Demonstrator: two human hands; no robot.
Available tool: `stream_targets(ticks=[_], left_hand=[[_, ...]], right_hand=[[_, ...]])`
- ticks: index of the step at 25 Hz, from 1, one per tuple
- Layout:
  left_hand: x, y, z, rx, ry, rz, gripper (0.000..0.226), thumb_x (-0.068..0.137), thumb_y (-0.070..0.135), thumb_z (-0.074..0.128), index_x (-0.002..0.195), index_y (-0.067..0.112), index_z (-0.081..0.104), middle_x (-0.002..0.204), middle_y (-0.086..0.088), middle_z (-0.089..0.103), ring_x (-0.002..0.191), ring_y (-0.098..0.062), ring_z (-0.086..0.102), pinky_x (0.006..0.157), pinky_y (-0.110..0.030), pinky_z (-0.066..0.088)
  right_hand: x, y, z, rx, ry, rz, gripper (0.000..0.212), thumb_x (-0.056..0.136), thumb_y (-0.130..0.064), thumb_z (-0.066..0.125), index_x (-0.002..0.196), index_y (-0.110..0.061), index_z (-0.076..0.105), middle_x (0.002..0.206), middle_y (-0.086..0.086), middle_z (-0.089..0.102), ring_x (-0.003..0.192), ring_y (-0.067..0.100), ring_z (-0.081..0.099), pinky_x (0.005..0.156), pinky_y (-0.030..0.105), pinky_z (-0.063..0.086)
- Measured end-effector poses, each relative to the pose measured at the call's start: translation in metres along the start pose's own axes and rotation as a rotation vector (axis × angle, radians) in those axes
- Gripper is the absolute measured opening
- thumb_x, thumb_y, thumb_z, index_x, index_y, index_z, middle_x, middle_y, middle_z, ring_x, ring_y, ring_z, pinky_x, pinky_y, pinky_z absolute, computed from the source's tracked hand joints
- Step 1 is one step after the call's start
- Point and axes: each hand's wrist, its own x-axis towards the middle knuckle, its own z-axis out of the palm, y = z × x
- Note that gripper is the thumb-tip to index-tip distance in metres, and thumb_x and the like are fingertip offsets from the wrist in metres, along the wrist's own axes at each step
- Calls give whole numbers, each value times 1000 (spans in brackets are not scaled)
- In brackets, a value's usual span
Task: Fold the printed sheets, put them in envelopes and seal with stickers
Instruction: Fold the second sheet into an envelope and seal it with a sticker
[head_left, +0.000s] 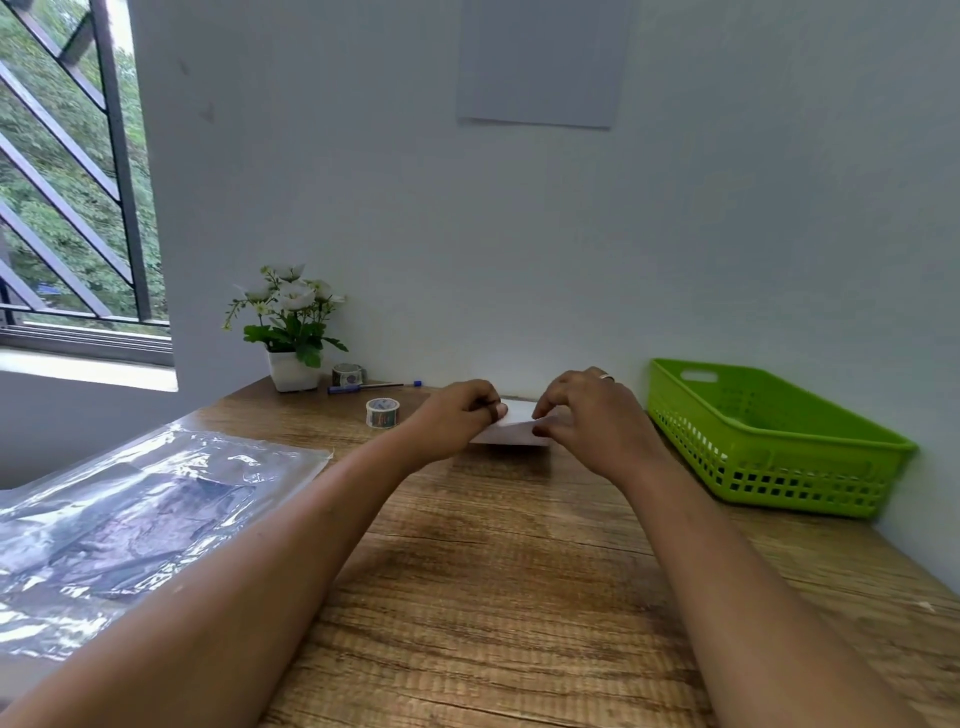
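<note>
Both hands are working at the far edge of the desk, close to the wall. The left hand has its fingers curled and pinches the left end of a white paper piece. The right hand pinches the right end with bent fingertips. The piece lies low over the wood between them, and from this angle I cannot tell whether it is a folded sheet or an envelope with a sheet already in it.

My judgement is that the task is in its early or middle part, with 1 item in hand at the folding or stuffing step and not yet sealed. 1 sticker roll stands untouched just left of the left hand, and a second roll sits further back by the pen and the potted plant.

At near left, a plastic sleeve holds what appear to be dark printed sheets, so more folding is probably left. The green basket on the right (the likely place for finished envelopes) has too little of its inside in view to count anything done.
</note>
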Motion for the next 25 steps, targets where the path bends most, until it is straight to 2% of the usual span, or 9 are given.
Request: stream_targets(ticks=[4,6,8,9,13,18,20,22,25], left_hand=[[-1,-2,-1,90,20,118,14,94,31,53,100,19,56,90,9,58,91,-14,52,74,-23,40],[0,-4,-2,326,65,244,23,91,36,56,110,25,61,106,6,63,104,-14,53,85,-29,41],[1,-3,-2,648,164,358,26,93,32,53,116,27,64,109,0,65,107,-16,53,91,-32,37],[3,-3,-2,700,209,398,27,94,27,50,117,26,64,108,-1,66,105,-16,55,92,-31,36],[3,-7,-8,568,266,441,25,94,18,51,112,18,68,101,-3,72,94,-21,63,89,-34,44],[-3,-27,-30,324,304,308,21,92,10,56,108,9,70,107,-2,72,97,-14,66,93,-28,49],[-3,-23,-30,291,302,296,21,92,14,57,108,10,70,107,-2,72,98,-13,65,93,-27,49],[-1,-11,-22,318,241,341,22,93,18,57,109,11,70,107,-1,72,97,-14,65,90,-25,48],[-1,4,-9,355,264,436,22,93,23,56,106,14,70,99,0,74,88,-17,67,82,-33,52]], right_hand=[[1,1,1,-39,44,-1,14,88,-35,61,92,-27,72,105,-8,67,102,17,55,84,35,44],[1,2,-1,-36,78,-8,15,89,-34,59,93,-27,72,104,-8,67,102,18,55,84,36,44],[1,2,-2,-50,115,-38,16,90,-34,58,93,-26,72,102,-7,68,100,18,56,81,36,43],[1,1,-4,-72,143,-49,16,90,-35,58,92,-26,71,99,-7,68,98,18,57,79,34,41],[3,2,-11,-76,264,-12,15,89,-38,59,85,-29,70,82,-9,71,85,16,60,77,33,39],[2,24,-15,280,254,111,5,83,-28,68,86,-25,70,83,-10,70,84,16,58,80,38,49],[-1,18,-12,345,182,110,25,78,-37,72,101,-27,67,92,-14,65,91,10,54,82,31,46],[0,6,-6,263,100,39,37,81,-39,69,116,-30,63,105,-13,65,100,9,52,86,28,43],[3,-10,-5,13,162,-64,20,90,-31,58,104,-30,72,96,-5,73,94,17,59,81,32,43]])
